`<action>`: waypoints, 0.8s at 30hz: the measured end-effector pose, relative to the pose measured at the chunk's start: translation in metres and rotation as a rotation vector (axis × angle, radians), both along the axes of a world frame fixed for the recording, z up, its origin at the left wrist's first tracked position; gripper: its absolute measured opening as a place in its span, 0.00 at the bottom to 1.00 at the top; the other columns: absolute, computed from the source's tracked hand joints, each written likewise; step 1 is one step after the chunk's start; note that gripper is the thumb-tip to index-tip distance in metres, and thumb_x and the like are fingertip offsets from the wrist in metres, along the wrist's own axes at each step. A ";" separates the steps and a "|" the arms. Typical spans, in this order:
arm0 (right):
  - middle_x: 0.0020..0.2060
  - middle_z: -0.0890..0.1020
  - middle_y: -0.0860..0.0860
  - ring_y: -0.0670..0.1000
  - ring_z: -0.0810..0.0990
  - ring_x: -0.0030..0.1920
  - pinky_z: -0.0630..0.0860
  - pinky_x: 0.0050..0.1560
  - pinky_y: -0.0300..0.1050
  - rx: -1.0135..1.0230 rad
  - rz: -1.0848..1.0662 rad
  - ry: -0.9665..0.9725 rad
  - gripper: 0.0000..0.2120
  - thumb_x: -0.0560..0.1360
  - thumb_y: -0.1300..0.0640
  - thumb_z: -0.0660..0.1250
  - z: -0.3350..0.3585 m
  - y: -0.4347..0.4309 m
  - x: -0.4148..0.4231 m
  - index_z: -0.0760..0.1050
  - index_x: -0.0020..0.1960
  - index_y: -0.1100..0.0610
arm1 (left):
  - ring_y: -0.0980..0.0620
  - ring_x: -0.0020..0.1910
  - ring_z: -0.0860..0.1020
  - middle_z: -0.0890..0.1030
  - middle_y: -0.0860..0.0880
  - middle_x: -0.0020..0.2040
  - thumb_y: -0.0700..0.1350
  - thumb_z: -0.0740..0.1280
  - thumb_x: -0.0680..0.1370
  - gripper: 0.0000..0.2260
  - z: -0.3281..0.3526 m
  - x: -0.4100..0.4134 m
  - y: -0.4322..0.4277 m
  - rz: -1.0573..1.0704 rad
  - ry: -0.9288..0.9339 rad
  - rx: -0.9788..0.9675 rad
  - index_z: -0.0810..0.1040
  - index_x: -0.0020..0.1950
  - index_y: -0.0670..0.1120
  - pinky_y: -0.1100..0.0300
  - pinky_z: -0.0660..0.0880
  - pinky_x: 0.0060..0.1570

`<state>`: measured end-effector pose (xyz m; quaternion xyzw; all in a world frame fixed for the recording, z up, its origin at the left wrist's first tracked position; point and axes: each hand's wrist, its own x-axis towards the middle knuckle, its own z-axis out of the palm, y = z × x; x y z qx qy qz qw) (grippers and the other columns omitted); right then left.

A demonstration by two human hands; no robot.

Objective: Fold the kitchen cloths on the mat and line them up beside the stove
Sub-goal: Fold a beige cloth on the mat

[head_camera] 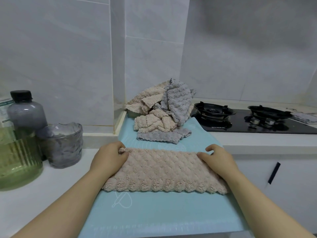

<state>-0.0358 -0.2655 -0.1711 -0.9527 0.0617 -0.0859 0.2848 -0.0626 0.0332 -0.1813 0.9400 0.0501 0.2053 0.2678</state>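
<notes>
Blue silicone, pale and printed with white baking outlines, makes up the mat (154, 212) that covers the near part of the white countertop (42, 189) and runs back toward the wall corner. Across its middle lies a beige cloth (164, 170), fluffy and waffle-textured, spread as a wide band with its scalloped edge toward the viewer. Both forearms reach in from the bottom edge.

The left hand (109, 157) pinches the cloth's far left corner, thumb and fingers curled round a small bunched tip of fabric. The right hand (217, 158) holds the far right corner, thumb on top of the cloth and fingers bent over its edge.

To the left, off the mat, stand a green ribbed glass jar (18, 162), a grey glass tumbler (63, 145) just beside it, and behind them a smoky bottle (25, 110) with a black cap. To the right, below the counter edge, a white cabinet door (291, 186) carries a dark slanted handle (274, 172).

Beyond the hands a grey cloth (163, 135) lies folded into a narrow strip on the mat. Touching its far side is a loose heap of cloths (161, 109), beige and grey, crumpled in the corner against the tiled wall (68, 57). Just right of the heap sits the black gas stove (248, 119) with two burners.
</notes>
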 end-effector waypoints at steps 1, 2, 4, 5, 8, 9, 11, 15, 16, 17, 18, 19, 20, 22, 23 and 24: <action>0.52 0.77 0.51 0.55 0.76 0.55 0.72 0.50 0.46 -0.035 -0.003 0.017 0.16 0.74 0.45 0.64 0.001 0.001 0.000 0.72 0.57 0.53 | 0.50 0.43 0.71 0.76 0.50 0.40 0.46 0.65 0.76 0.03 0.000 0.000 0.000 -0.001 -0.004 -0.012 0.76 0.46 0.47 0.59 0.66 0.40; 0.50 0.77 0.51 0.54 0.76 0.53 0.72 0.49 0.46 -0.058 -0.006 0.029 0.13 0.74 0.46 0.65 0.001 0.000 0.001 0.73 0.53 0.53 | 0.50 0.43 0.71 0.76 0.50 0.40 0.46 0.64 0.76 0.03 0.000 -0.001 0.001 -0.002 -0.007 -0.022 0.76 0.46 0.47 0.59 0.66 0.40; 0.42 0.78 0.50 0.54 0.77 0.47 0.73 0.46 0.46 -0.066 -0.008 0.032 0.10 0.73 0.48 0.67 0.002 -0.001 0.002 0.72 0.42 0.53 | 0.50 0.43 0.71 0.76 0.50 0.40 0.45 0.63 0.77 0.02 0.001 -0.001 0.002 -0.003 -0.004 -0.036 0.75 0.44 0.49 0.59 0.66 0.40; 0.39 0.78 0.50 0.54 0.77 0.45 0.73 0.44 0.46 -0.060 -0.005 0.023 0.11 0.73 0.48 0.68 0.002 -0.001 0.003 0.70 0.39 0.53 | 0.50 0.43 0.71 0.76 0.50 0.39 0.44 0.63 0.77 0.03 0.001 -0.001 0.002 -0.002 0.001 -0.041 0.74 0.44 0.49 0.59 0.66 0.40; 0.35 0.77 0.49 0.54 0.77 0.42 0.72 0.41 0.46 -0.041 0.014 0.002 0.12 0.73 0.51 0.69 0.001 -0.001 0.005 0.68 0.37 0.53 | 0.48 0.43 0.72 0.77 0.49 0.40 0.43 0.63 0.76 0.03 0.001 0.001 0.004 0.002 0.009 -0.056 0.74 0.43 0.49 0.59 0.67 0.40; 0.35 0.76 0.49 0.53 0.76 0.41 0.71 0.40 0.46 -0.037 0.027 0.008 0.12 0.73 0.51 0.68 0.002 -0.001 0.005 0.67 0.38 0.52 | 0.48 0.43 0.72 0.77 0.49 0.40 0.43 0.63 0.76 0.04 0.001 0.001 0.004 0.006 0.010 -0.056 0.74 0.43 0.50 0.59 0.67 0.40; 0.38 0.76 0.49 0.52 0.74 0.39 0.69 0.38 0.45 -0.027 0.055 0.038 0.11 0.74 0.53 0.68 0.002 -0.002 0.006 0.66 0.42 0.52 | 0.48 0.43 0.72 0.77 0.49 0.40 0.43 0.63 0.76 0.04 0.000 0.002 0.005 0.013 0.009 -0.048 0.74 0.42 0.50 0.59 0.67 0.41; 0.38 0.80 0.50 0.51 0.77 0.39 0.72 0.39 0.44 0.011 0.072 -0.066 0.04 0.74 0.57 0.66 0.007 0.001 0.008 0.72 0.41 0.52 | 0.47 0.45 0.74 0.78 0.48 0.41 0.42 0.62 0.76 0.04 0.000 0.002 0.006 0.022 -0.006 -0.050 0.74 0.43 0.50 0.59 0.68 0.41; 0.36 0.80 0.49 0.53 0.78 0.40 0.74 0.41 0.45 0.038 0.060 -0.119 0.06 0.74 0.58 0.66 0.008 0.002 0.009 0.73 0.38 0.52 | 0.46 0.46 0.75 0.79 0.48 0.42 0.42 0.62 0.77 0.04 0.001 0.003 0.007 0.027 -0.015 -0.056 0.73 0.44 0.50 0.58 0.69 0.41; 0.35 0.80 0.49 0.54 0.79 0.41 0.75 0.43 0.46 0.071 0.044 -0.154 0.07 0.73 0.59 0.66 0.008 0.003 0.010 0.74 0.37 0.52 | 0.45 0.47 0.75 0.79 0.47 0.43 0.42 0.61 0.77 0.04 0.001 0.003 0.008 0.033 -0.021 -0.066 0.73 0.44 0.50 0.57 0.69 0.42; 0.34 0.80 0.49 0.55 0.79 0.42 0.76 0.45 0.47 0.100 0.027 -0.160 0.08 0.73 0.59 0.66 0.007 0.004 0.011 0.74 0.36 0.51 | 0.45 0.47 0.75 0.79 0.47 0.44 0.42 0.61 0.77 0.04 0.001 0.003 0.008 0.038 -0.023 -0.073 0.73 0.45 0.50 0.57 0.70 0.42; 0.35 0.80 0.49 0.56 0.80 0.42 0.77 0.46 0.49 0.107 0.016 -0.145 0.08 0.73 0.59 0.66 0.004 0.005 0.013 0.74 0.36 0.51 | 0.45 0.48 0.75 0.79 0.47 0.45 0.42 0.62 0.77 0.03 0.001 0.003 0.007 0.040 -0.020 -0.075 0.74 0.46 0.50 0.57 0.70 0.42; 0.36 0.81 0.48 0.56 0.79 0.44 0.77 0.48 0.50 0.083 0.006 -0.114 0.07 0.73 0.57 0.65 -0.001 0.005 0.014 0.74 0.37 0.50 | 0.46 0.48 0.75 0.80 0.47 0.46 0.42 0.62 0.76 0.03 0.000 0.003 0.007 0.040 -0.012 -0.074 0.74 0.47 0.50 0.57 0.70 0.43; 0.43 0.81 0.47 0.55 0.77 0.51 0.73 0.51 0.48 -0.016 -0.017 -0.068 0.04 0.74 0.54 0.63 -0.011 0.006 0.015 0.73 0.40 0.48 | 0.46 0.49 0.75 0.80 0.47 0.49 0.42 0.63 0.76 0.05 -0.001 0.004 0.007 0.036 0.020 -0.073 0.75 0.51 0.49 0.57 0.71 0.45; 0.46 0.80 0.47 0.55 0.75 0.54 0.71 0.52 0.47 -0.054 -0.029 -0.074 0.03 0.75 0.53 0.62 -0.013 0.007 0.014 0.73 0.43 0.47 | 0.46 0.51 0.75 0.80 0.46 0.51 0.42 0.62 0.77 0.07 -0.001 0.004 0.007 0.028 0.039 -0.070 0.75 0.53 0.49 0.57 0.72 0.47; 0.49 0.80 0.47 0.55 0.74 0.56 0.70 0.52 0.47 -0.071 -0.032 -0.085 0.04 0.76 0.52 0.61 -0.014 0.007 0.014 0.74 0.47 0.46 | 0.45 0.54 0.75 0.80 0.46 0.54 0.43 0.62 0.77 0.09 -0.002 0.005 0.007 0.017 0.058 -0.064 0.75 0.57 0.49 0.56 0.72 0.49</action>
